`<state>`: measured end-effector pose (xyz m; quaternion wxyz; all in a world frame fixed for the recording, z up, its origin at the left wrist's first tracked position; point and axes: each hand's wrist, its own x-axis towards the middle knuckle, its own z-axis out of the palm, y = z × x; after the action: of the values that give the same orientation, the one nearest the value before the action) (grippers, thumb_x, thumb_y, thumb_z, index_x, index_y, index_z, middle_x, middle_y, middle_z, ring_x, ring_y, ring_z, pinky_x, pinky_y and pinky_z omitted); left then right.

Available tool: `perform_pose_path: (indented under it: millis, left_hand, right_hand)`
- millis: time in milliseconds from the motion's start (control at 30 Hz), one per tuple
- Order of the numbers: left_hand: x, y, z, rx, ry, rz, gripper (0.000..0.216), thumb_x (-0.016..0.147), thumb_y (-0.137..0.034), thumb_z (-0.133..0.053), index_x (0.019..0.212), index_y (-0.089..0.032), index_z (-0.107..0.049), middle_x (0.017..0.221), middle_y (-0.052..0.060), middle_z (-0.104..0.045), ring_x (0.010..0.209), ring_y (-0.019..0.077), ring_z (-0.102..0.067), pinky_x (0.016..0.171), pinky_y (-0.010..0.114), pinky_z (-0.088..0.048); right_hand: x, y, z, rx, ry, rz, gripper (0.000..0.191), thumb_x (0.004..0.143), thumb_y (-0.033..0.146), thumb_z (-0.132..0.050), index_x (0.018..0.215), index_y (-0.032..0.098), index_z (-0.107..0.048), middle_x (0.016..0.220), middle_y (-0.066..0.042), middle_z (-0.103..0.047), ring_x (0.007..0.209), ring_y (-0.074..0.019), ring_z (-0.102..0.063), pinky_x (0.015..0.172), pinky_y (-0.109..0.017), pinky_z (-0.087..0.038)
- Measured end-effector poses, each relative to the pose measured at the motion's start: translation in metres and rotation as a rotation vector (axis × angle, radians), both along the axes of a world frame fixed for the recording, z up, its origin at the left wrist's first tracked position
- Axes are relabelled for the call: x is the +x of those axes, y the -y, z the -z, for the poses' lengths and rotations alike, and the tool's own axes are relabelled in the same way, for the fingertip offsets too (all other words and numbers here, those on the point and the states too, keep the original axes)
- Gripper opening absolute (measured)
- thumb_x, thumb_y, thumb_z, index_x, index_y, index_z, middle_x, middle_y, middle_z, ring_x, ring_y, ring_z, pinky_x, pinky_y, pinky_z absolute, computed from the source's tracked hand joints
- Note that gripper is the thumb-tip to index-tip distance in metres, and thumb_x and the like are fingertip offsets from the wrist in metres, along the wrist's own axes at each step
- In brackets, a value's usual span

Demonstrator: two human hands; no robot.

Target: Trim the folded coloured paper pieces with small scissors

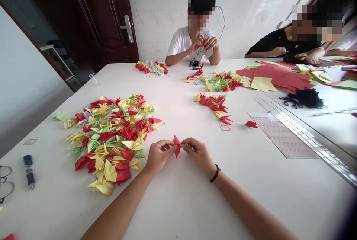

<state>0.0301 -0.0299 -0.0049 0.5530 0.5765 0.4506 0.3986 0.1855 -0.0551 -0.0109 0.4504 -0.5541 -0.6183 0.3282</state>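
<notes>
Between my two hands, just above the white table, is a small red folded paper crane. My left hand pinches its left side between thumb and fingers. On the other side, the fingertips of my right hand, with a dark band at the wrist, pinch the crane too. Left of my left hand lies a large heap of folded paper cranes in red, yellow, green and a little lilac. Beyond my right hand a short row of red and yellow cranes rests on the table.
Rulers and a printed sheet lie right, near black cord and stacked coloured paper. A pen and glasses are left. Across the table a person in white handles red paper; another in black leans over.
</notes>
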Motion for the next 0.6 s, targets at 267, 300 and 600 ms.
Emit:
perform_pose_path:
  millis: [267,300,600]
  left_hand:
    - [0.0,-0.002,0.001,-0.005,-0.009,-0.031,0.022,0.061,-0.035,-0.065,0.07,-0.014,-0.063,0.052,-0.003,-0.052,0.046,0.0072,-0.04,0.045,0.02,-0.034]
    - [0.0,-0.002,0.001,0.002,-0.014,-0.03,0.022,0.061,-0.035,-0.064,0.07,-0.014,-0.062,0.052,-0.003,-0.051,0.045,0.007,-0.039,0.045,0.02,-0.033]
    - [-0.001,-0.001,0.001,0.07,-0.073,0.044,0.023,0.065,-0.035,-0.061,0.075,-0.015,-0.064,0.055,-0.002,-0.048,0.05,0.0081,-0.037,0.048,0.021,-0.032]
  right_hand:
    - [0.014,-0.004,-0.004,0.047,-0.128,-0.017,0.025,0.079,0.041,-0.045,0.091,0.019,-0.048,0.054,0.006,-0.032,0.049,-0.009,-0.03,0.047,-0.022,-0.028]
    - [0.016,-0.005,-0.004,0.039,-0.125,-0.002,0.025,0.08,0.042,-0.043,0.086,0.019,-0.048,0.054,0.006,-0.033,0.05,-0.009,-0.031,0.047,-0.022,-0.028]
    - [0.027,-0.011,-0.004,-0.097,0.155,-0.03,0.032,0.073,0.048,-0.051,0.064,0.018,-0.05,0.053,0.003,-0.042,0.049,-0.0088,-0.032,0.045,-0.022,-0.027]
